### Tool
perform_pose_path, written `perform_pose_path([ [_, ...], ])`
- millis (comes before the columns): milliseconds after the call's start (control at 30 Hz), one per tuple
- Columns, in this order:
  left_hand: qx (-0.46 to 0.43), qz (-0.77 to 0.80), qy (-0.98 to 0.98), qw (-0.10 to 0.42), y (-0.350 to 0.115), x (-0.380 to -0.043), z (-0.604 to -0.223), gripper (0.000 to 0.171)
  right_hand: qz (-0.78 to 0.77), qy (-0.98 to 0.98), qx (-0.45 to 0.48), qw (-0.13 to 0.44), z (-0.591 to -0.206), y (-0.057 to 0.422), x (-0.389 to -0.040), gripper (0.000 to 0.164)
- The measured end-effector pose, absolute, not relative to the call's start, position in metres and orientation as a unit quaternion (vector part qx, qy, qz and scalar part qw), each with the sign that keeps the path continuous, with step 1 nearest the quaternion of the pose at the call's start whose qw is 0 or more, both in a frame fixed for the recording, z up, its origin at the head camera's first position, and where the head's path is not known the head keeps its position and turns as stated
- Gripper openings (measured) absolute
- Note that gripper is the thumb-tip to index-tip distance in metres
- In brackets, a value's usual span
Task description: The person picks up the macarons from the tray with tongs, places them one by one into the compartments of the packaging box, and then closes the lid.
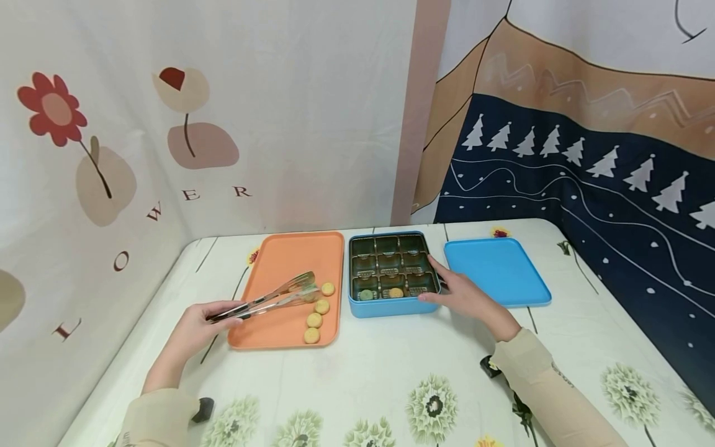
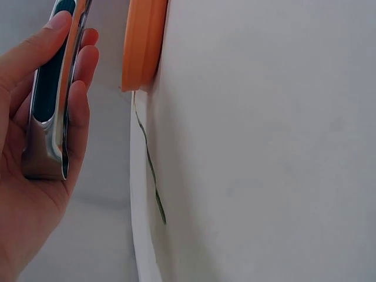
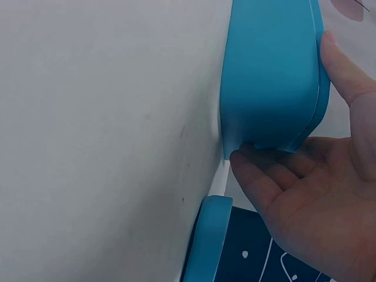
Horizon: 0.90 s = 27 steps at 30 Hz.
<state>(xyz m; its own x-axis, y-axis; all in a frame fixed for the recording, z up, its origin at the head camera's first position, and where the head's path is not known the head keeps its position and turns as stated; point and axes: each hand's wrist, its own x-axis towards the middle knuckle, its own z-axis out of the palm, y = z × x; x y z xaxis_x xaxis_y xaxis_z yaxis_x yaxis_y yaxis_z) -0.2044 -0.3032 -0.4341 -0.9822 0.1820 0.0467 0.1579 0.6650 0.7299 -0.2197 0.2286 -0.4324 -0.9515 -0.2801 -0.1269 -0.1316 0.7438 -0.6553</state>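
My left hand (image 1: 195, 326) grips metal tongs (image 1: 274, 298) with dark handle inlays, the thumb along one arm in the left wrist view. Their tips stand apart above the orange tray (image 1: 262, 332), close to the far end of a row of several round yellow cookies (image 1: 322, 306). To the right is a blue box (image 1: 391, 308) with a dark divided insert (image 1: 388, 243). A green cookie (image 1: 365, 295) lies in its front left compartment, an orange-yellow cookie (image 1: 396, 293) in the front middle one. My right hand (image 1: 463, 295) holds the box's front right corner, thumb at the rim, fingers against the side.
A flat blue lid (image 1: 497, 273) lies on the table right of the box, behind my right forearm. The flower-print tablecloth (image 1: 357, 372) covers the table. Printed curtains (image 1: 313, 124) hang along its back and sides.
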Motion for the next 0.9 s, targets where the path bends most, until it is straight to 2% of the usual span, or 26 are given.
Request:
perform_pose_path([
  [900, 0.084, 0.335, 0.938, 0.018, -0.3104, -0.2029, -0.4325, 0.037, -0.340, 0.927, -0.109, 0.110, -0.4329, 0.2288, -0.2187, 0.102],
])
